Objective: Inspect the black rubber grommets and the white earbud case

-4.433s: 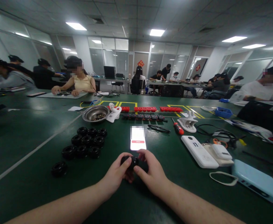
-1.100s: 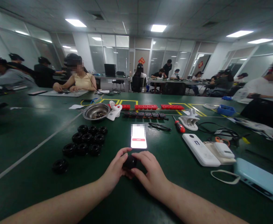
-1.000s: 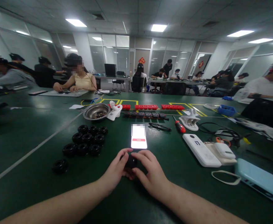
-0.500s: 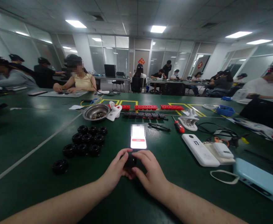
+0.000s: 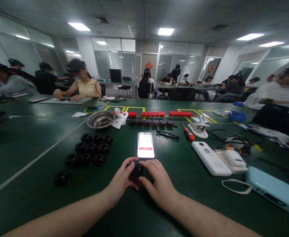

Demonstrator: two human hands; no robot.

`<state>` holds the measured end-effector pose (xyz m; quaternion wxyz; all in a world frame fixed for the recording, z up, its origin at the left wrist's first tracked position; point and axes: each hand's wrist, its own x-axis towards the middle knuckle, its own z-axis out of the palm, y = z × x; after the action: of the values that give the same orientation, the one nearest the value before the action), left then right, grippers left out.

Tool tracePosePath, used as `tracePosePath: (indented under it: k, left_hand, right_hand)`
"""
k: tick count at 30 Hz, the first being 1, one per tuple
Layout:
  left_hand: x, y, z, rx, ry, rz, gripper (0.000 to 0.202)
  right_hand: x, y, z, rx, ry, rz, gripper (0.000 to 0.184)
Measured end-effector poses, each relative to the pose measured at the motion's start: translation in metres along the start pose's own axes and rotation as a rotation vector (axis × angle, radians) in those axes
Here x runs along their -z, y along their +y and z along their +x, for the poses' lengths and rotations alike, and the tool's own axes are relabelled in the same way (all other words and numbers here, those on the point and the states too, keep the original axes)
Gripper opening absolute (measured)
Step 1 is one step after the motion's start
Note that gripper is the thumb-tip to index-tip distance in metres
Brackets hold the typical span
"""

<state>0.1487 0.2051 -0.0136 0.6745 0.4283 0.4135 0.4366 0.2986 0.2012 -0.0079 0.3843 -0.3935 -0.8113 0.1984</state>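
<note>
A small black rubber wheel [image 5: 135, 170] sits between both my hands just above the green table [image 5: 36, 197]. My left hand [image 5: 121, 182] curls round its left side, thumb over the top. My right hand [image 5: 159, 184] grips its right side with the fingers bent over it. Directly beyond my hands lies a lit phone [image 5: 145, 149]. To the left, several more black wheels [image 5: 91, 149] are grouped on the table, and one wheel [image 5: 61, 177] lies apart nearer to me.
A metal bowl [image 5: 100, 119] of small parts, rows of red and black blocks [image 5: 154, 114], a red-handled screwdriver [image 5: 188, 134], white clamps, power banks [image 5: 210, 158] and cables lie beyond and right. Other people sit at the table's far and side edges.
My hands have stayed together on the wheel, only shifting their grip slightly; earlier the wheel was held a little higher. The view has drifted a touch.
</note>
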Motion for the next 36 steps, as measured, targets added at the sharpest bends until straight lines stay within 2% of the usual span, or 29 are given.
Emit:
tracePosePath:
  k: [4, 8, 13, 16, 19, 24, 29, 36]
  left_hand:
    - [-0.0008, 0.0002, -0.0004, 0.009, 0.045, 0.025, 0.027]
    - [-0.0002, 0.0018, -0.0046, -0.007, 0.058, -0.042, 0.025]
    - [0.002, 0.0023, -0.0051, -0.008, -0.005, -0.084, 0.031]
    - [0.0014, 0.0026, -0.0022, 0.012, -0.034, -0.045, 0.028]
    - [-0.0004, 0.0032, 0.0, 0.033, -0.011, 0.007, 0.027]
    - [-0.0011, 0.0033, -0.0026, 0.015, 0.034, 0.02, 0.027]
    - [-0.0002, 0.0046, -0.0042, 0.042, 0.016, 0.033, 0.037]
    - [-0.0019, 0.0041, 0.0, 0.042, -0.025, 0.071, 0.034]
  right_hand:
    - [-0.0002, -0.0028, -0.0026, 0.019, -0.003, -0.004, 0.038]
    - [0.0005, -0.0006, 0.0, -0.04, 0.004, 0.028, 0.041]
    - [0.0007, 0.0016, 0.0021, -0.062, -0.012, 0.023, 0.024]
    - [0.001, -0.0011, -0.0005, -0.022, -0.008, 0.032, 0.033]
    - [0.0016, -0.004, -0.0032, 0.011, -0.03, 0.031, 0.041]
    - [0.0013, -0.0035, -0.002, -0.041, -0.04, 0.03, 0.049]
    - [-0.0003, 0.0004, 0.0004, -0.107, -0.016, 0.027, 0.031]
    - [0.0004, -0.0035, -0.0023, -0.002, -0.016, 0.057, 0.047]
